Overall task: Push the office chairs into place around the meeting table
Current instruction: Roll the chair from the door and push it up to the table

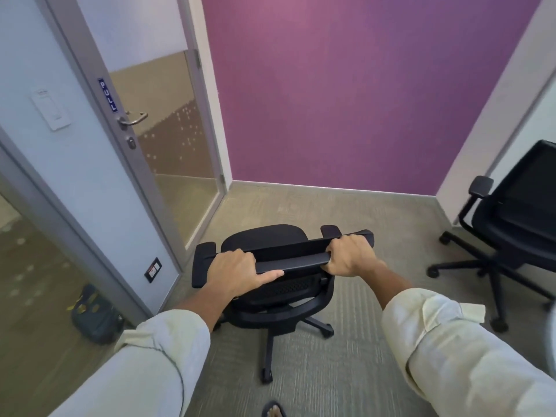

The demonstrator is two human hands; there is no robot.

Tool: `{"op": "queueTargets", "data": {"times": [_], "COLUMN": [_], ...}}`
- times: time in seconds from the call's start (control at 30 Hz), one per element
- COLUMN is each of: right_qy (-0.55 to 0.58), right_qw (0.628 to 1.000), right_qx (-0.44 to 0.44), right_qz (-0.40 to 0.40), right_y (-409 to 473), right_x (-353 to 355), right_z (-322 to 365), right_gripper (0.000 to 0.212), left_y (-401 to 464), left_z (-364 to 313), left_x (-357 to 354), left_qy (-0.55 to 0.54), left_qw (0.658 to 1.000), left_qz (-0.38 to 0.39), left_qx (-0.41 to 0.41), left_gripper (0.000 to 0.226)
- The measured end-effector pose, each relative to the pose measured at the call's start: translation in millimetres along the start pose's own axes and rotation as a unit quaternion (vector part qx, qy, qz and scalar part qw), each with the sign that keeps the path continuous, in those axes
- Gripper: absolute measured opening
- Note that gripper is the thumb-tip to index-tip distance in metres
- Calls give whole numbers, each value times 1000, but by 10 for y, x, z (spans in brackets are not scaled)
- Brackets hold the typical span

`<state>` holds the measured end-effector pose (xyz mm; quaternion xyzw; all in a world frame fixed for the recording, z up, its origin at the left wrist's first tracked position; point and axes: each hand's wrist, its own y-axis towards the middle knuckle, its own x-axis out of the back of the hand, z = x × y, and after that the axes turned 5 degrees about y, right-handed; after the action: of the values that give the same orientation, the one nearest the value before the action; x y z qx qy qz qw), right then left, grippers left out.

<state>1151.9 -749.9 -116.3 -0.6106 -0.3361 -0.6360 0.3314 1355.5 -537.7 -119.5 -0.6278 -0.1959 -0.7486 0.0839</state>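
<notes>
Your foot (274, 410) in a sandal is at the bottom edge, on the grey carpet (340, 371). Both rolled cream sleeves (156, 365) frame the view. Your left hand (237, 270) is wrapped over the top rail of the black office chair (279, 281), fingers curled over the far side, thumb laid flat along the near edge. Your right hand (349, 255) is clamped in a full fist on the same rail, toward its right end. The chair stands directly ahead of you, backrest toward you, seat facing the purple wall (346, 94), castors on the carpet. A second black chair (517, 218) sits well apart at right, by the white wall. A dark bag (96, 314) lies behind the glass partition at left. Beyond it, a glass door (168, 139) with a PULL sign (107, 95) and a lever handle. Meeting table not in view.
</notes>
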Motion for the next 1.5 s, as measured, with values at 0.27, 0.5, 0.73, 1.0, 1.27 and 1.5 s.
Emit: {"op": "queueTargets", "data": {"times": [0.27, 0.5, 0.73, 1.0, 1.27, 1.5], "right_qy": [0, -19, -42, -28, -65, -81], "right_qw": [997, 987, 962, 907, 855, 805], "right_qx": [-81, -158, -271, -419, -514, -586], "right_qz": [-10, -16, -13, -3, 17, 42], "right_y": [-1008, -1796, -2536, -3255, -4189, -4788], "right_x": [48, 55, 71, 8, -13, 13], "right_z": [44, 186, 664, 1657, 2457, 3123], "right_gripper": [26, 29, 27, 20, 29, 26], "left_y": [-421, -682, -922, -1184, -1831, -2340], "left_z": [-380, -607, -658, -454, -558, -655], "left_x": [148, 231, 282, 294, 466, 592], "left_qy": [-1, -31, -65, -93, -112, -126], "left_qw": [998, 989, 965, 912, 857, 814], "left_qz": [-9, -24, -29, -42, -46, -42], "left_qx": [-65, -142, -252, -397, -500, -566], "left_gripper": [92, 90, 92, 92, 95, 101]}}
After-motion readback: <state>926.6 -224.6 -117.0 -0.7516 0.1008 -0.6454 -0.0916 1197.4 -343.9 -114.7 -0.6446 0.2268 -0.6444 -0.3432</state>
